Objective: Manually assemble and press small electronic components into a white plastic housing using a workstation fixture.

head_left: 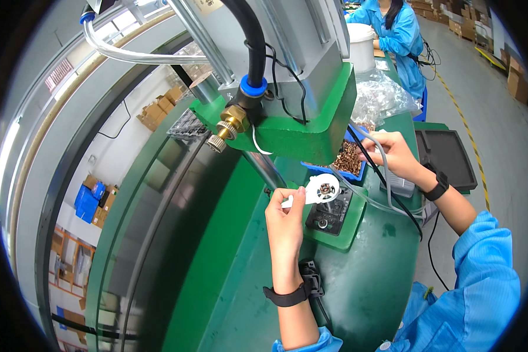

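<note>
My left hand (pixel 284 217) pinches the handle end of a white plastic part with a round head (pixel 324 188). Dark openings and a metal centre show in that head, which is over a black fixture plate (pixel 328 216) on a green base (pixel 350 226). At the right, my right hand (pixel 390 155) is at the edge of a blue tray (pixel 349 174) filled with small copper-coloured pieces (pixel 349 158). Its fingers are bent together, partly behind a cable; what they hold, if anything, I cannot make out.
A press head with a green plate (pixel 311 138) and a brass valve (pixel 227 129) overhangs the bench. Grey and black cables (pixel 387 185) cross beside the tray. Farther back are plastic bags (pixel 384 97), a white bucket (pixel 361 50) and a person in blue (pixel 405 44).
</note>
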Demonstrator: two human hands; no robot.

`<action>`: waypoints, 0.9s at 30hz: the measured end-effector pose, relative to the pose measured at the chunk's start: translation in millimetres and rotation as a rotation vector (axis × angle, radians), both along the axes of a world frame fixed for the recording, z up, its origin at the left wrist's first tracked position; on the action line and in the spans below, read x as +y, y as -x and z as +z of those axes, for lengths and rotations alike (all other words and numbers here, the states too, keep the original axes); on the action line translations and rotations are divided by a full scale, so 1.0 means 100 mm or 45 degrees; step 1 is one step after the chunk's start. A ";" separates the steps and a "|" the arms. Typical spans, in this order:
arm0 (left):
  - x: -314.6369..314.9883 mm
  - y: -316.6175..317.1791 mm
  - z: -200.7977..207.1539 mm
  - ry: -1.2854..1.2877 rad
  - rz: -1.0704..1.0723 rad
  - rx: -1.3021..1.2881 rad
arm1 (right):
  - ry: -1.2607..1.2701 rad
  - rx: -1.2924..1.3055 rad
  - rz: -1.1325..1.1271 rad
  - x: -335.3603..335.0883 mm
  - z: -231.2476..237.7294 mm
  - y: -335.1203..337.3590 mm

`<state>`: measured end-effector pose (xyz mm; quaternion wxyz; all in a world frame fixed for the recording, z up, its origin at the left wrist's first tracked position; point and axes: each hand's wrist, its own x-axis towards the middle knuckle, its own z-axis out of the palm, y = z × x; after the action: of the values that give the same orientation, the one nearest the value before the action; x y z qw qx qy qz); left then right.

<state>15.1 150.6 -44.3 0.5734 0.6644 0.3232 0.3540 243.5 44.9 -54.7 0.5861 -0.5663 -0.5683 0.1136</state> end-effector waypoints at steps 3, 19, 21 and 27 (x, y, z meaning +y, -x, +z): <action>-0.05 -0.02 0.05 -0.049 0.062 0.056 | 0.015 0.055 0.158 0.12 0.16 0.07; -0.01 0.02 0.00 0.015 -0.001 0.121 | 0.503 -0.196 0.727 0.40 0.53 0.35; 0.01 0.02 -0.04 -0.007 -0.012 0.069 | 0.504 -0.187 0.713 0.41 0.52 0.36; 0.01 0.01 -0.02 -0.027 -0.031 0.077 | 0.461 -0.127 0.774 0.44 0.46 0.35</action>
<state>13.6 151.7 -46.3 0.5605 0.6849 0.3284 0.3300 208.7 89.3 -8.2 0.3873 -0.4709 -0.7093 0.3537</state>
